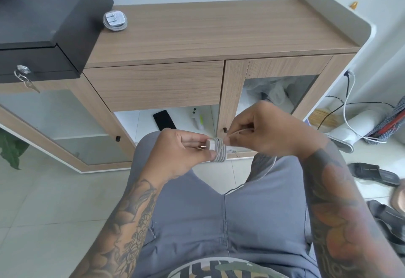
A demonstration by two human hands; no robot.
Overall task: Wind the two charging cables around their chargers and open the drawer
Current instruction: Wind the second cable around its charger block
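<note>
My left hand point(182, 153) grips a white charger point(215, 148) by its plug end, prongs pointing left, with several turns of grey cable wound round its body. My right hand point(263, 131) pinches the loose white cable point(270, 166) just right of the charger; the free end hangs down over my lap. A second charger point(115, 20), its cable wrapped around it, lies prongs up on the wooden cabinet top point(219, 28) at the far left. The wooden drawer point(155, 85) in the cabinet front is closed.
A black box with a key in its lock point(23, 70) stands on the cabinet's left end. Under the drawer an open shelf holds a black phone point(164, 120) and a small white device point(196, 117). Sandals point(372, 173) and cables lie on the floor at right.
</note>
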